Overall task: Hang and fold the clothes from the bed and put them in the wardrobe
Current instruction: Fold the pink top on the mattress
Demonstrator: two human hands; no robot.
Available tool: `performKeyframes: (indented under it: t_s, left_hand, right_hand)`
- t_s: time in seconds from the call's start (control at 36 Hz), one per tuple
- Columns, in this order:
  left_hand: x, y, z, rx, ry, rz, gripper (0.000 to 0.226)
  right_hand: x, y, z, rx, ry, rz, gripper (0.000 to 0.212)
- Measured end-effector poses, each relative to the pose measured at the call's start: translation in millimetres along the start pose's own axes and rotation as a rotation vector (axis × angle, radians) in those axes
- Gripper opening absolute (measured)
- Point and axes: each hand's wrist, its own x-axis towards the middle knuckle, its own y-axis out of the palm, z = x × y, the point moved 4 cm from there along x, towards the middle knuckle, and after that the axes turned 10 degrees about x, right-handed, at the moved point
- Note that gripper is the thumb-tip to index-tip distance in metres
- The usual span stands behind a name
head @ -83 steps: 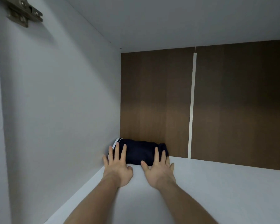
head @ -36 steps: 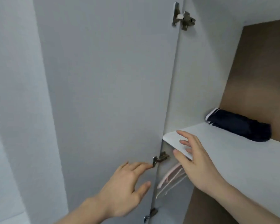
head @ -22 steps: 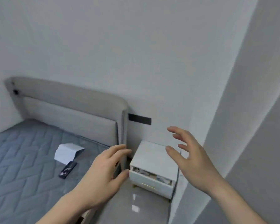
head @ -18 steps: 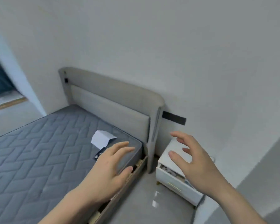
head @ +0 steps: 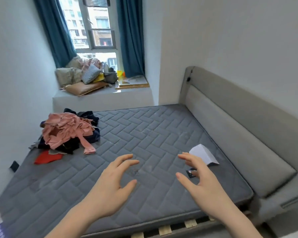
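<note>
— Checking room: where are the clothes?
— Heaped at the bed's far left edge, mattress bare between.
— Hands?
— Left hand and right hand hover, each grip loose, holding nothing.

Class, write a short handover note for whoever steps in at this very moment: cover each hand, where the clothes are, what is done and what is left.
Left hand: open, holds nothing, hovers over the mattress.
Right hand: open, no grip on anything, also above the mattress.
Clothes: a heap lies at the far left side of the bed by the wall, a pink garment on top, dark pieces beneath, a red piece at its near edge.
Also on the bed: a white folded paper and a small dark object near the right hand.
Done: nothing that this view shows; the wardrobe is out of sight.
Left: hang or fold every piece in the heap and store it.
</note>
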Motion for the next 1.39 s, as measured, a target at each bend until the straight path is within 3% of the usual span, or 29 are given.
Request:
performKeyframes:
  t_s: [0.31,0.72,1.06,1.39]
  left_hand:
    - [-9.3,-39.4,112.6,0.004,-0.452,-0.133,0.046]
    - [-92.6,-87.5,232.0,0.016,-0.817,-0.346,0.048]
    - [-99.7,-102.1,430.4,-0.03,-0.934,-0.131,0.048]
    - [-30.5,-59.5,714.9,-0.092,-0.883,0.263,0.051]
  right_hand:
    - [140.3,115.6,-16.8,0.046,-0.068,0.407,0.042]
    - [236.4,310.4,3.4,0.061,-0.116,0.808,0.039]
    - [288.6,480.3,-20.5,-0.034,0.035,0.847,0.038]
    - [366.5,673.8,-114.7,-0.191,0.333,0.599,0.044]
